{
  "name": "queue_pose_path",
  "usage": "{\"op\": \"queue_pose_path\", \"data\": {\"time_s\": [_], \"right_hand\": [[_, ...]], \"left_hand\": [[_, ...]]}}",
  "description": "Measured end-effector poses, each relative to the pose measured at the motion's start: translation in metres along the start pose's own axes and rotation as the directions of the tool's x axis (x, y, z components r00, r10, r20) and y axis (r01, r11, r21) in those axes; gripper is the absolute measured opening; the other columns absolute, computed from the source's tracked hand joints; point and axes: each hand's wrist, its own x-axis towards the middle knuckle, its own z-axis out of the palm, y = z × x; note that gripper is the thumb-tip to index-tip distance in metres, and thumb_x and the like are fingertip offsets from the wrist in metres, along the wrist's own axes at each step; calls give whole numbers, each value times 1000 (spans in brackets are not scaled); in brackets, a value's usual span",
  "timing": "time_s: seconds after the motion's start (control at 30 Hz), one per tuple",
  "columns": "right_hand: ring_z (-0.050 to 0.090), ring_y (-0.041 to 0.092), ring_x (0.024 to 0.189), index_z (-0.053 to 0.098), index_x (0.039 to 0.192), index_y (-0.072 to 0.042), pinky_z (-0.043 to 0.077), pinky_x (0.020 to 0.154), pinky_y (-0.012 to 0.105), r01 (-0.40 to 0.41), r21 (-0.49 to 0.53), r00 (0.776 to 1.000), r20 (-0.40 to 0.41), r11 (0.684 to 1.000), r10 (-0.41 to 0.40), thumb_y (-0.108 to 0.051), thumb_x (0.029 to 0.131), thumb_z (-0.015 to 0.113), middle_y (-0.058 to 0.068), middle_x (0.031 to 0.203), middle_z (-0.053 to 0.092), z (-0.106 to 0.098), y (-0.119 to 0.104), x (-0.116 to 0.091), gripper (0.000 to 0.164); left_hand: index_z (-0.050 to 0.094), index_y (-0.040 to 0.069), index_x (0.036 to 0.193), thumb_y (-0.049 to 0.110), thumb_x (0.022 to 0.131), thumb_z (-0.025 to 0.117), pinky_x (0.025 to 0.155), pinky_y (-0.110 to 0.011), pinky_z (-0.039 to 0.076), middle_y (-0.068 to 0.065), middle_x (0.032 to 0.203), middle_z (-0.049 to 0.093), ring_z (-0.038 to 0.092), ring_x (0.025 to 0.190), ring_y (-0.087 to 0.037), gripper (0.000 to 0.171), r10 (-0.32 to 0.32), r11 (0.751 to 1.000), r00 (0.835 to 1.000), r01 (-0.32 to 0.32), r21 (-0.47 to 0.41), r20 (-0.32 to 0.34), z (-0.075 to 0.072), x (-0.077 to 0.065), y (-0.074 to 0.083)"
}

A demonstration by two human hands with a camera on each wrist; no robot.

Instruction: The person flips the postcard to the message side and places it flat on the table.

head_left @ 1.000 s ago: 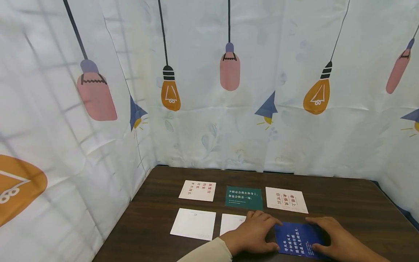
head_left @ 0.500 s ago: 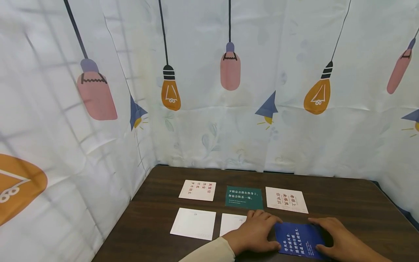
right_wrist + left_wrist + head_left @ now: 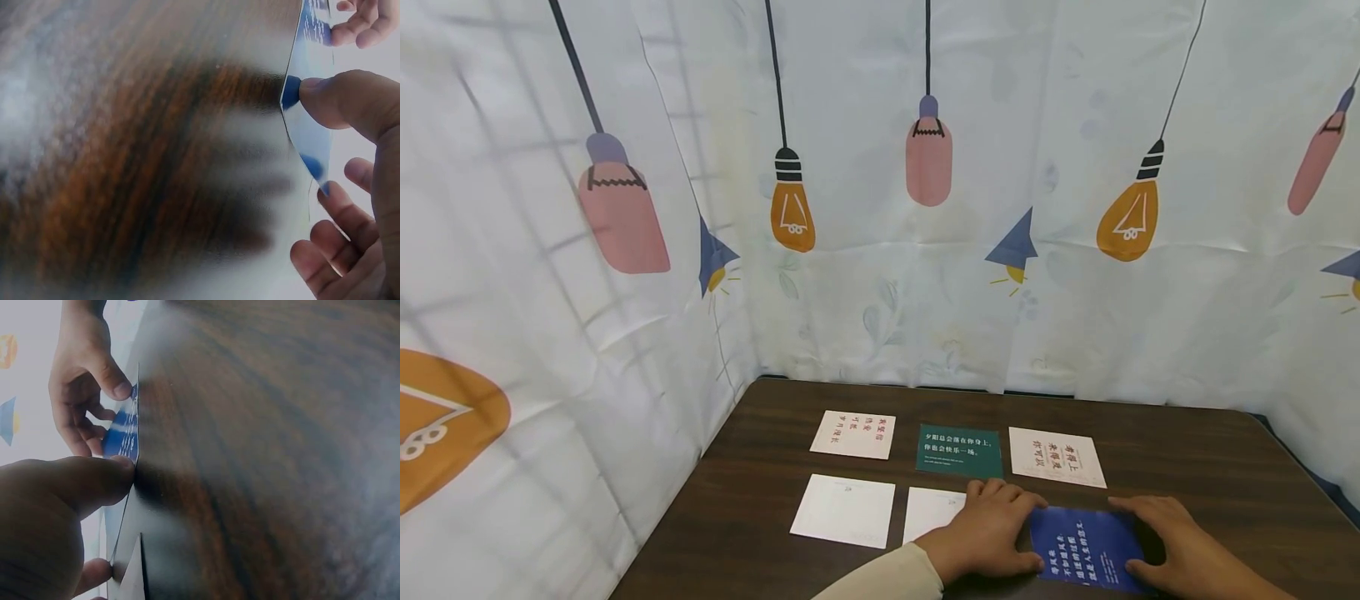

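Observation:
A blue postcard (image 3: 1086,546) with white writing lies low over the dark table, between both hands. My left hand (image 3: 988,529) holds its left side, thumb at the near corner and index finger at the far one. At the opposite side my right hand (image 3: 1180,542) spans the card's edge between thumb and index finger. In the right wrist view its thumb (image 3: 337,97) rests on the blue surface and the index fingertip meets another corner. From the left wrist, the left thumb (image 3: 94,484) touches the near corner. A white card (image 3: 928,512) is partly hidden behind the left hand.
Along the back lie a cream card with red writing (image 3: 853,435), a green card (image 3: 958,450) and another cream card (image 3: 1057,457). A blank-looking white card (image 3: 844,510) sits at front left. Patterned white cloth (image 3: 880,292) encloses the wooden table (image 3: 737,500).
My right hand has shifted slightly right along the blue postcard, its thumb now nearer the card's right edge. The left hand has barely moved, and the other cards stay in place.

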Motion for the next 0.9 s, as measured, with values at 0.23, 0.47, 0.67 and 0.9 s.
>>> {"op": "queue_pose_path", "data": {"time_s": [0.23,0.47,0.67,0.9], "right_hand": [[49,48,117,59,137,-7,52,80,64,-47,53,999,-6,997,48,-35,71,93,19,131,56,0,-2,0,79],[49,49,116,59,137,-6,53,79,62,-51,65,998,-28,997,53,-32,71,94,22,130,54,1,-6,0,80],[50,48,114,61,135,-5,53,80,62,-57,57,998,-16,997,58,-31,70,94,19,125,55,-1,-6,2,78],[50,47,112,63,127,-13,51,79,66,-59,59,998,-10,997,59,-34,70,94,17,124,56,-2,-3,3,68]], "left_hand": [[48,31,147,62,83,76,90,-35,32,16,135,53,44,121,-5,77,-32,999,999,32,6,1,-1,1,2],[45,22,153,64,78,80,91,-35,33,12,136,53,45,121,-6,92,-68,998,998,68,12,-1,-3,3,4],[54,24,147,63,75,84,90,-33,31,14,130,52,43,117,-4,88,-55,998,998,56,31,-43,-3,4,6],[51,34,139,58,73,88,88,-34,30,16,125,53,42,111,-4,80,-59,998,997,58,-33,-53,-4,5,6]]}}
